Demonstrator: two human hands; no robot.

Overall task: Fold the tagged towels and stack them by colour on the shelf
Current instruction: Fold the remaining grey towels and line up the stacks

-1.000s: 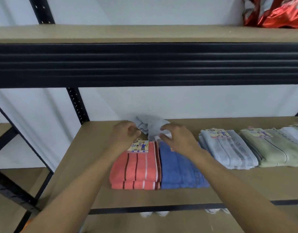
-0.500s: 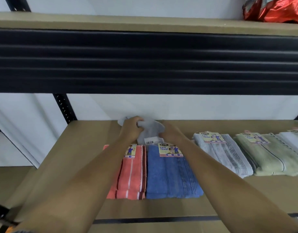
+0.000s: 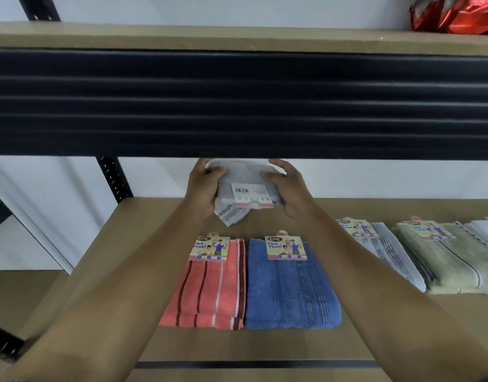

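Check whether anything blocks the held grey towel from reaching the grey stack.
Nothing visible does. The left hand and right hand hold the grey towel above the shelf; the grey stack lies to its right, only the right forearm overlapping its left edge.

Up at my top right a crumpled red foil bag point(image 3: 457, 12) sits on the upper board point(image 3: 182, 37), cut off by the edge of my view. Under that board a wide dark ribbed beam point(image 3: 237, 106) runs straight across in front of me. Behind everything is a plain white wall point(image 3: 375, 177). To my left a black post point(image 3: 114, 177) with a row of small holes stands against that wall and goes up behind the beam. Further left a second black bar point(image 3: 0, 213) slants at the edge, and a lower brown board point(image 3: 22, 293) shows beneath it.
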